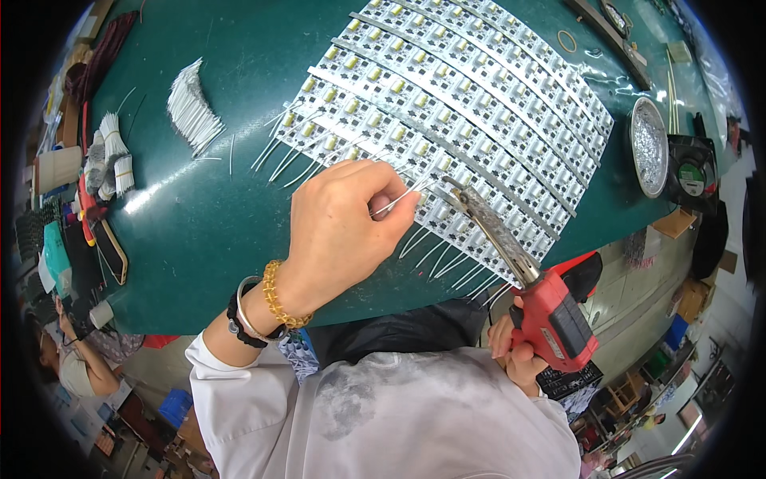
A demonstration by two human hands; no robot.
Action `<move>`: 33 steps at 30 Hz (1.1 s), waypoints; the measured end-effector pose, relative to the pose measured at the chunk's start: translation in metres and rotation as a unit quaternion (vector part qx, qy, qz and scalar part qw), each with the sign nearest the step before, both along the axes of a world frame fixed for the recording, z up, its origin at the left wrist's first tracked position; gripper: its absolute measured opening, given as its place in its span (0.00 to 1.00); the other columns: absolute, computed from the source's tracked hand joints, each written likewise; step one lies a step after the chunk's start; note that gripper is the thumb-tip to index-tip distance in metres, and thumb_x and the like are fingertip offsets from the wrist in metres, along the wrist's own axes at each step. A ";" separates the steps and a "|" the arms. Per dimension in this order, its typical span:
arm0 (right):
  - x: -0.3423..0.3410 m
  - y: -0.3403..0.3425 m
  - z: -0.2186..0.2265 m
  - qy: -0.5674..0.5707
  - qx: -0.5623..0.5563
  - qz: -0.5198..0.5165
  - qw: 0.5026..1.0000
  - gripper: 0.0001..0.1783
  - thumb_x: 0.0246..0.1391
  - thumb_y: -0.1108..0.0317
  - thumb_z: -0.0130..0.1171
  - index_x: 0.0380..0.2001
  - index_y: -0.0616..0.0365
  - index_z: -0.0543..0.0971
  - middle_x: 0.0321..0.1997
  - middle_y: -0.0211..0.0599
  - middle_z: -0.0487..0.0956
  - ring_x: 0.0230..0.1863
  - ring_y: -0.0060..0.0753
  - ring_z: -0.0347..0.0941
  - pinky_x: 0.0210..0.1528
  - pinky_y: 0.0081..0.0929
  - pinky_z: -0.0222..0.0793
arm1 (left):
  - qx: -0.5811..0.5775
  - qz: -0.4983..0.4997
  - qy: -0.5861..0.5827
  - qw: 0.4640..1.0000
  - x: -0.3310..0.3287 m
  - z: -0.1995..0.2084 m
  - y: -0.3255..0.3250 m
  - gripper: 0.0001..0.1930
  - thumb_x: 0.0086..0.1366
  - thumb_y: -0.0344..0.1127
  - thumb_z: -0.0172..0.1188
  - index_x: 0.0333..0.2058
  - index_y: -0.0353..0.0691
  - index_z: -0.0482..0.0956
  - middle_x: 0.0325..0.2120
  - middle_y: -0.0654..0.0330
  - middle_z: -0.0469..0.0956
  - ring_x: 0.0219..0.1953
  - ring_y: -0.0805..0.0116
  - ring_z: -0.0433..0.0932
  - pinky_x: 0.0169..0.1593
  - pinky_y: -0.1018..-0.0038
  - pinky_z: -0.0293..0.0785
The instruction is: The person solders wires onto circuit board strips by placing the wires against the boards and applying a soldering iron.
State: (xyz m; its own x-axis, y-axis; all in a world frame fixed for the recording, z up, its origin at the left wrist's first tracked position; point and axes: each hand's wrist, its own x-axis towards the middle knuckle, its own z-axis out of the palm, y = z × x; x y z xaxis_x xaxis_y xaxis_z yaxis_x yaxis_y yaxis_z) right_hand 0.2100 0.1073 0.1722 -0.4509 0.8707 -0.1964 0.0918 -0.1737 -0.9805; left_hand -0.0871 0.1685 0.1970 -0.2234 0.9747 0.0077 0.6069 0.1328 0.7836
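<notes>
My left hand pinches thin white wires between thumb and fingertips, over the near edge of a circuit board panel. The panel carries rows of small white boards with yellow and black parts, divided by grey strips. My right hand is wrapped round the grip of a red soldering gun. Its metal barrel slants up and left, and the bent tip is close to the wire ends; whether they touch I cannot tell. Several other white wires stick out along the panel's near edge.
A fanned pile of white wires lies on the green table, with tied wire bundles and red-handled pliers farther left. At the right stand a round metal dish and a black fan. Another person sits at lower left.
</notes>
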 end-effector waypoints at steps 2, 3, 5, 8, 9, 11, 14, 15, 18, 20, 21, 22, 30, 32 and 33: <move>-0.001 0.000 0.000 0.000 0.002 -0.004 1.000 0.51 0.49 0.34 0.54 0.62 0.67 0.57 0.14 0.25 0.66 0.14 0.22 0.62 0.22 0.24 0.60 | 0.000 -0.002 0.002 1.000 0.000 0.000 0.000 0.07 0.51 0.28 0.68 0.21 0.34 0.78 0.14 0.64 0.69 0.17 0.78 0.64 0.21 0.78 0.58; -0.001 0.000 -0.001 0.008 0.006 -0.007 1.000 0.51 0.50 0.34 0.54 0.62 0.67 0.57 0.14 0.25 0.66 0.14 0.22 0.62 0.22 0.24 0.60 | -0.002 -0.001 0.004 1.000 0.001 0.000 0.000 0.07 0.51 0.28 0.68 0.21 0.34 0.78 0.14 0.64 0.69 0.17 0.78 0.64 0.21 0.78 0.58; -0.001 0.001 -0.001 0.017 0.010 -0.011 1.000 0.51 0.50 0.34 0.53 0.62 0.66 0.57 0.14 0.25 0.66 0.14 0.22 0.62 0.22 0.24 0.60 | -0.004 -0.001 0.006 1.000 0.001 0.001 -0.001 0.07 0.51 0.28 0.68 0.21 0.34 0.77 0.14 0.64 0.69 0.16 0.78 0.64 0.21 0.78 0.58; -0.002 0.002 0.004 0.008 -0.001 -0.013 1.000 0.50 0.50 0.34 0.53 0.62 0.66 0.57 0.14 0.25 0.66 0.13 0.22 0.62 0.22 0.24 0.61 | -0.010 -0.002 0.013 1.000 0.000 0.001 -0.001 0.07 0.51 0.28 0.68 0.21 0.34 0.78 0.14 0.64 0.70 0.17 0.78 0.64 0.21 0.79 0.58; -0.002 0.001 0.005 0.007 0.003 -0.021 1.000 0.50 0.50 0.34 0.53 0.62 0.66 0.57 0.14 0.25 0.66 0.13 0.22 0.62 0.22 0.24 0.61 | 0.000 -0.004 0.003 1.000 0.000 0.002 0.000 0.07 0.51 0.28 0.68 0.21 0.34 0.78 0.15 0.63 0.71 0.17 0.77 0.65 0.21 0.79 0.59; -0.001 0.000 0.005 0.006 0.008 -0.030 1.000 0.50 0.50 0.34 0.53 0.62 0.66 0.57 0.13 0.25 0.66 0.13 0.22 0.62 0.22 0.24 0.61 | 0.011 -0.006 -0.006 1.000 -0.001 0.002 -0.001 0.07 0.51 0.27 0.68 0.21 0.34 0.78 0.15 0.63 0.72 0.17 0.77 0.66 0.21 0.79 0.60; 0.004 0.000 0.007 0.011 0.018 -0.034 0.999 0.50 0.50 0.34 0.53 0.61 0.65 0.58 0.13 0.25 0.65 0.13 0.23 0.62 0.21 0.24 0.61 | 0.114 0.017 0.035 0.993 0.001 0.004 -0.006 0.06 0.52 0.27 0.68 0.22 0.35 0.78 0.16 0.62 0.74 0.17 0.75 0.69 0.21 0.78 0.62; 0.006 0.001 0.009 0.014 0.024 -0.027 0.999 0.49 0.50 0.33 0.53 0.61 0.65 0.58 0.12 0.25 0.65 0.13 0.23 0.62 0.21 0.24 0.61 | 0.098 -0.014 0.030 0.995 0.004 0.007 -0.008 0.06 0.51 0.26 0.68 0.22 0.35 0.78 0.16 0.62 0.74 0.17 0.74 0.69 0.21 0.77 0.62; 0.013 0.000 0.008 0.014 0.033 -0.006 0.999 0.49 0.50 0.33 0.53 0.61 0.64 0.58 0.12 0.26 0.65 0.13 0.24 0.62 0.21 0.24 0.61 | 0.067 -0.053 0.035 0.996 0.009 0.005 -0.009 0.06 0.51 0.25 0.67 0.22 0.35 0.78 0.16 0.62 0.74 0.17 0.72 0.70 0.21 0.77 0.64; 0.020 -0.002 0.004 0.009 0.035 0.004 0.999 0.49 0.50 0.33 0.53 0.61 0.64 0.58 0.13 0.26 0.65 0.13 0.24 0.62 0.21 0.25 0.61 | 0.042 -0.067 0.047 0.996 0.009 0.001 -0.008 0.07 0.51 0.26 0.68 0.21 0.35 0.77 0.16 0.61 0.73 0.17 0.71 0.69 0.22 0.77 0.64; 0.023 -0.005 0.002 0.006 0.035 0.017 0.999 0.49 0.50 0.33 0.53 0.61 0.64 0.58 0.13 0.27 0.66 0.13 0.24 0.62 0.22 0.25 0.61 | 0.042 -0.071 0.043 0.996 0.009 0.001 -0.007 0.07 0.51 0.26 0.68 0.21 0.35 0.77 0.16 0.61 0.73 0.17 0.71 0.69 0.22 0.77 0.64; 0.025 -0.006 0.002 0.002 0.035 0.030 0.999 0.49 0.50 0.34 0.54 0.61 0.64 0.58 0.14 0.27 0.66 0.14 0.24 0.62 0.22 0.25 0.62 | 0.036 -0.070 0.031 0.996 0.008 0.000 -0.006 0.07 0.51 0.26 0.68 0.21 0.35 0.77 0.16 0.61 0.73 0.17 0.71 0.69 0.22 0.77 0.64; 0.015 -0.006 0.003 0.010 -0.042 0.015 0.999 0.45 0.50 0.35 0.54 0.56 0.64 0.61 0.16 0.29 0.66 0.17 0.26 0.63 0.25 0.27 0.61 | 0.008 -0.069 0.020 0.997 0.007 0.001 -0.007 0.07 0.51 0.27 0.68 0.21 0.35 0.78 0.16 0.61 0.74 0.17 0.72 0.69 0.22 0.78 0.64; 0.017 -0.008 -0.002 0.022 -0.033 0.020 0.999 0.44 0.50 0.35 0.55 0.55 0.65 0.61 0.16 0.29 0.66 0.17 0.26 0.62 0.25 0.28 0.61 | -0.008 -0.072 0.018 0.997 0.006 0.001 -0.006 0.07 0.51 0.27 0.68 0.21 0.35 0.78 0.16 0.61 0.74 0.16 0.73 0.69 0.22 0.78 0.64; 0.019 -0.011 -0.003 -0.014 -0.013 0.018 1.000 0.44 0.50 0.35 0.55 0.54 0.65 0.62 0.16 0.29 0.67 0.16 0.26 0.62 0.25 0.27 0.61 | -0.008 -0.072 0.017 0.997 0.005 0.002 -0.006 0.07 0.51 0.27 0.68 0.21 0.35 0.78 0.16 0.61 0.74 0.16 0.73 0.69 0.22 0.78 0.64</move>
State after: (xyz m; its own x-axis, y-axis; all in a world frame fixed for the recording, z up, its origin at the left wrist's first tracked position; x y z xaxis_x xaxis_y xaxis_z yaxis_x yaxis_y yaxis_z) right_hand 0.2292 0.0961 0.1691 -0.4762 0.8483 -0.2313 0.1254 -0.1949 -0.9728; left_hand -0.0819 0.1630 0.1988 -0.0800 0.9968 -0.0034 0.6475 0.0546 0.7601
